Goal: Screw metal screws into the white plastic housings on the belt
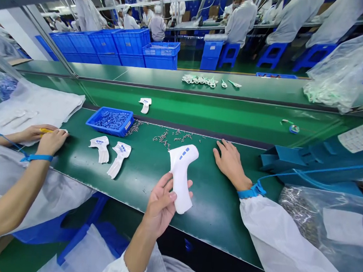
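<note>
My left hand (160,203) grips a white thermometer housing (181,173) while my open right hand (231,165) rests on the green bench mat (206,221).

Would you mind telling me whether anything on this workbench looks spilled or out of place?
Yes, small metal parts lie loose across the green bench mat, strewn beside the blue plastic crate rather than held in it, so they look spilled. They could have been set out there on purpose; the picture cannot settle that.
</note>
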Available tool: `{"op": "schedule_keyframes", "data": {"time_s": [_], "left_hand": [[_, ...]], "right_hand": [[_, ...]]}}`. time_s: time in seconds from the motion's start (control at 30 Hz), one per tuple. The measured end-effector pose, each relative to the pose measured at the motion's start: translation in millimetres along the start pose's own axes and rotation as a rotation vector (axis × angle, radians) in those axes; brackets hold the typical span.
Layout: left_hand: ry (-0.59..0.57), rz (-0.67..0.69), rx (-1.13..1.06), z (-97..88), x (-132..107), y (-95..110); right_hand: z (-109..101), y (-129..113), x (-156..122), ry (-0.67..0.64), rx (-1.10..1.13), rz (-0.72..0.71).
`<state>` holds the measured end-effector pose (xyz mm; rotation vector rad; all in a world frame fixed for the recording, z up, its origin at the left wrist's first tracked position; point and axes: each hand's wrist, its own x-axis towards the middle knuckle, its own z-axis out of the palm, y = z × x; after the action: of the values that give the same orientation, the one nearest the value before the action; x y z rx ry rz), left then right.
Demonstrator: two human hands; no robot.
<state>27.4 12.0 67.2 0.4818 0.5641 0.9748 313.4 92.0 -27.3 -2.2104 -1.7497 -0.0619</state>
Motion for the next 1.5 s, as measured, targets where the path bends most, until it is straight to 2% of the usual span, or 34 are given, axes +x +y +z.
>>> {"op": "schedule_keyframes", "data": {"time_s": [0.13,0.27,0.43,0.53,0.67,0.87,1.03,1.23,1.37,1.5], "left_hand": [[0.048,-0.013,0.07,2.5,2,-3],[0.121,-0.029,0.255,9.0,6,-9],[0.062,0.01,0.401,16.2,5,-17],[0.081,0.033,0.497,18.4,4,-18],[0.071,-0.007,0.592,19.1,2,-18],[0.092,-0.097,0.534,17.6,0,-17],[0.116,-0.157,0.447,27.5,1,-12],[0.044,-0.183,0.456,35.4,3,-8],[0.001,-0.154,0.577,37.7,3,-12],[-0.01,-0.042,0.827,42.4,15,-9]], "right_hand": [[-1,1,-8,0.004,0.03,-0.023],[2,0,-14,0.057,0.05,-0.018],[4,-1,-17,0.074,0.056,-0.013],[4,-1,-17,0.074,0.055,-0.014],[3,-1,-17,0.069,0.055,-0.011],[3,-1,-17,0.079,0.065,-0.018],[4,0,-17,0.091,0.078,-0.019],[4,-1,-16,0.076,0.106,0.001],[2,-1,-16,0.066,0.113,0.001],[3,0,-16,0.075,0.18,0.002]]}}
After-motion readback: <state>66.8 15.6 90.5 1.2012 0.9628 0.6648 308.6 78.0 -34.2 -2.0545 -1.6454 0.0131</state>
